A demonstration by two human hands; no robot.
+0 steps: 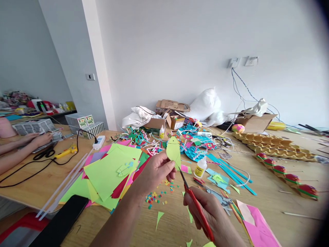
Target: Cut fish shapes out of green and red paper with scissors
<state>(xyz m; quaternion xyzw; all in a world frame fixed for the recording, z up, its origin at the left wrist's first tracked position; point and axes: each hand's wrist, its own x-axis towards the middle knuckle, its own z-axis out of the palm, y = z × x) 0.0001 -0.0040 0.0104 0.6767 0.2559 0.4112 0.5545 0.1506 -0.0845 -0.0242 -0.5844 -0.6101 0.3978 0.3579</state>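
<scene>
A yellow-green paper fish [173,150] with drawn lines is pinched between the thumb and fingers of my left hand [162,167]. My right hand [204,209] grips red-handled scissors [197,206], whose blade tips meet the fish's lower edge. Under my hands, round paper dots [154,197] in several colours are scattered on the wood, with a thin green paper scrap [159,219] nearby. Left of my left hand, a small cut-out fish [124,170] lies on a stack of coloured paper [108,171]. A glue bottle [200,167] stands just beyond my right hand.
Craft scraps and cardboard boxes [156,123] line the wall. To the right lie egg-carton strips [277,145], painted carton pieces [291,178] and pink paper [260,224]. At left are a black phone [61,219], a glue gun [67,151] with its cord, and another person's hands [38,139].
</scene>
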